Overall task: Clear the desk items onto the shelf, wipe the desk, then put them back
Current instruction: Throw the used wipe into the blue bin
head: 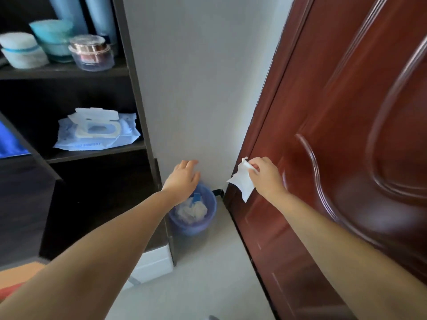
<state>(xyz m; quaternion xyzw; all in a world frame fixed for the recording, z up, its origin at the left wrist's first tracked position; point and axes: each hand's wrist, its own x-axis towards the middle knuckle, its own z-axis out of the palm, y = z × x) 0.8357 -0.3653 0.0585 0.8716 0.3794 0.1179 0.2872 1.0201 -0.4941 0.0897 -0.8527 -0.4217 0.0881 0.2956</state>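
Both forearms outstretched: left hand point(184, 179) fingers spread, empty; right hand point(265, 174) fingers pinching wipe point(242, 183).

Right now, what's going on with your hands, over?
Right hand pinching used wipe. Left hand open, empty, above blue bin. Bin holds crumpled wipes. Path to the bin unobstructed.
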